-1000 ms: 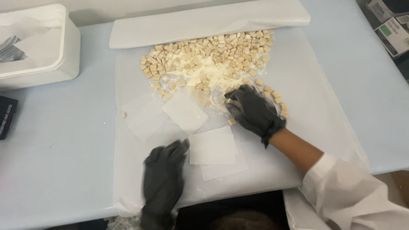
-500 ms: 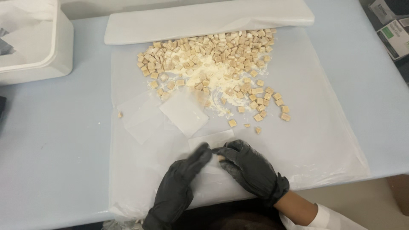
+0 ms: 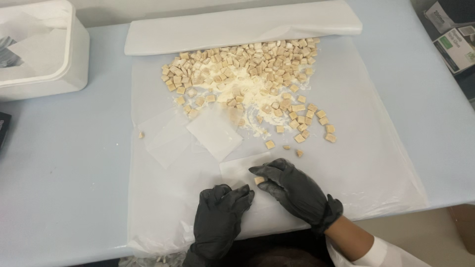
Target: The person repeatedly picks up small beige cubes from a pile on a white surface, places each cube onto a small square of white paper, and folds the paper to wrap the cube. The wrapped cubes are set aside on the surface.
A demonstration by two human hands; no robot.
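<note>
Pinching one tan cube (image 3: 259, 180) in the right hand (image 3: 297, 193) over a small paper square (image 3: 242, 170), just beyond the left hand (image 3: 217, 220), which is lying flat and empty, nearer the paper's near edge, the cube pile (image 3: 242, 74) sitting farther off.

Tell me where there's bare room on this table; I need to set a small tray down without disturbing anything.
The table is bare on the left, between the white box and the plastic sheet. The sheet's right part, between the loose cubes and its right edge, is free too. It is crowded in the middle: cubes, powder, paper squares, and both gloved hands, left hand and right hand.
</note>
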